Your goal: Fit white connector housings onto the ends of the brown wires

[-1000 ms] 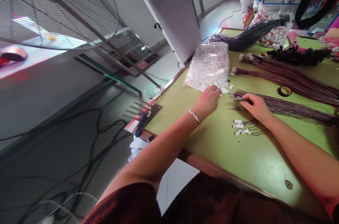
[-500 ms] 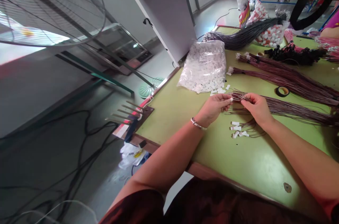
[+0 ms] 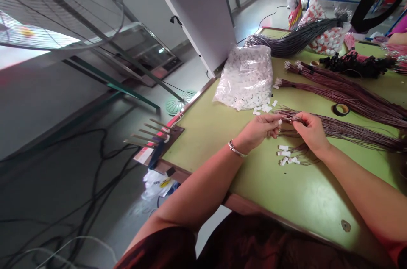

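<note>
Between the two hands, at centre right of the head view, a small white plug [image 3: 280, 122] sits pinched in the left hand [image 3: 259, 129]. The right hand [image 3: 310, 130] pinches the wire ends [image 3: 291, 119], just beside the plug at its 3 o'clock. The wire bundle [image 3: 349, 131] runs long toward 3 o'clock across the green table [image 3: 286, 192]. Loose plugs [image 3: 265, 108] lie at 11 o'clock, by the bag [image 3: 248, 76].

1. Green tabletop [image 3: 286, 192], red-brown edge, chipped spot at 5 o'clock.
2. Bag [image 3: 246, 77] of white connectors at 11 o'clock; loose connectors [image 3: 265, 108] just beside it.
3. Brown wire bundles [image 3: 346, 91] from centre toward 3 o'clock.
4. Tape roll [image 3: 341, 109] between the bundles.
5. Finished leads [image 3: 289, 154] at centre.
6. Grey wires [image 3: 295, 40] and black connectors [image 3: 356, 65] at 1 o'clock.
</note>
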Tool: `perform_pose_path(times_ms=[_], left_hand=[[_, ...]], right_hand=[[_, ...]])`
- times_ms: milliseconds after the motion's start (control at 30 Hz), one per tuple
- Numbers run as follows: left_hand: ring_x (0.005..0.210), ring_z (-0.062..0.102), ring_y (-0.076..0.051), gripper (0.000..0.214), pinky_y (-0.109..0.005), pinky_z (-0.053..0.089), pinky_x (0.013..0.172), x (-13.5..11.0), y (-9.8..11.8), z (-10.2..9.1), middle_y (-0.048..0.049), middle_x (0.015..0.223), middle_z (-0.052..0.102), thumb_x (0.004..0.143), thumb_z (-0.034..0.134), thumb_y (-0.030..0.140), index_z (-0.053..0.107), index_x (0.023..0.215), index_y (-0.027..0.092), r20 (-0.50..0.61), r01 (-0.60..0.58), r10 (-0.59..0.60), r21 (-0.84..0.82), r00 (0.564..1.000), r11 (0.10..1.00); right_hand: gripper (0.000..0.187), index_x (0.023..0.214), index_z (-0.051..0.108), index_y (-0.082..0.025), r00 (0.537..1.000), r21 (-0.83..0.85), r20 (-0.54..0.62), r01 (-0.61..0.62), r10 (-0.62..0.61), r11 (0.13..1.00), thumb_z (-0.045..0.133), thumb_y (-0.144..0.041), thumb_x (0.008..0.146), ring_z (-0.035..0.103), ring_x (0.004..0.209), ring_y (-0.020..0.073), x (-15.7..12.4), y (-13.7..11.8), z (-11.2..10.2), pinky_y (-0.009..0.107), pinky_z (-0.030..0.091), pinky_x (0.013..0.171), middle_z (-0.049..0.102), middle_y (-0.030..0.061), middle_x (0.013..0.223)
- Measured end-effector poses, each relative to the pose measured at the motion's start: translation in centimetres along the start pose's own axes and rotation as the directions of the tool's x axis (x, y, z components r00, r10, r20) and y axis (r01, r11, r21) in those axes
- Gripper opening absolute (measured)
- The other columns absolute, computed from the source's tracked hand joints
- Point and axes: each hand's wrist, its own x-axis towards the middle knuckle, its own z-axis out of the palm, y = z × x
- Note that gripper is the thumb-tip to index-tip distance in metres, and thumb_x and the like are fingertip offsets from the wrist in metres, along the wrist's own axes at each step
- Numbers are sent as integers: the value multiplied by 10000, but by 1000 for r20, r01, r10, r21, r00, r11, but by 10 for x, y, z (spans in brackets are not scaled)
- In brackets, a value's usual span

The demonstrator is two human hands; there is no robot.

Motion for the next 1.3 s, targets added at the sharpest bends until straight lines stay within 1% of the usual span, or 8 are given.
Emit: perform_pose_path(times_ms=[200,433,600,733,867,1133,1233,1300], left_hand=[[582,638,-96,185,-217,499,580,0,3,0,-25,699,676,750,687,193,596,895,124,-22,14,-13,26,1000,1000],[417,415,-18,124,-167,275,397,-2,7,8,-12,650,671,728,696,171,619,812,122,-76,-90,104,168,992,982],[375,343,-23,126,-186,230,378,-2,6,14,54,453,507,740,695,228,689,809,123,-42,-114,126,227,991,967],[368,385,-25,125,-175,272,372,0,3,16,51,445,508,726,709,239,659,735,124,-85,-93,112,200,990,975],[364,410,-24,133,-166,303,371,-1,3,17,42,442,520,726,712,229,654,718,110,-79,-68,87,220,993,973],[381,453,-37,119,-165,356,386,0,3,18,43,461,544,722,705,201,622,711,116,-105,-112,133,187,986,976],[376,455,-36,125,-168,368,392,-2,3,19,43,454,543,723,710,214,627,706,121,-100,-103,128,225,987,969],[376,461,-36,122,-168,376,396,-3,3,20,40,458,548,722,711,214,633,703,122,-84,-93,116,239,990,967]], right_hand=[[113,588,503,-192,999,82,-19,-29,31,996,570,-245,661,323,507,87,0,-1,-2,247,249,494,396,-52,521],[142,540,451,-196,999,96,8,-37,37,995,557,-211,634,310,505,84,2,0,-1,244,230,495,365,-60,502],[133,541,466,-195,997,30,76,-35,33,999,557,-235,630,303,500,83,1,-1,1,239,230,487,381,-58,496],[194,554,499,-192,994,-21,111,9,-6,1000,579,-294,699,365,511,94,0,0,0,245,282,504,433,-42,511],[227,640,558,-197,998,11,51,26,-27,1000,536,-361,796,412,506,111,0,2,-2,254,340,518,446,-39,500],[210,623,564,-187,992,-122,116,64,-50,990,595,-342,760,430,527,107,-1,1,-1,248,346,527,508,-27,536],[238,607,568,-187,991,-46,129,48,-42,998,569,-349,782,474,543,121,-2,1,1,254,380,547,556,-11,546],[265,604,556,-191,996,5,81,36,-36,999,558,-371,799,503,553,131,-3,0,1,262,407,566,575,-2,560]])
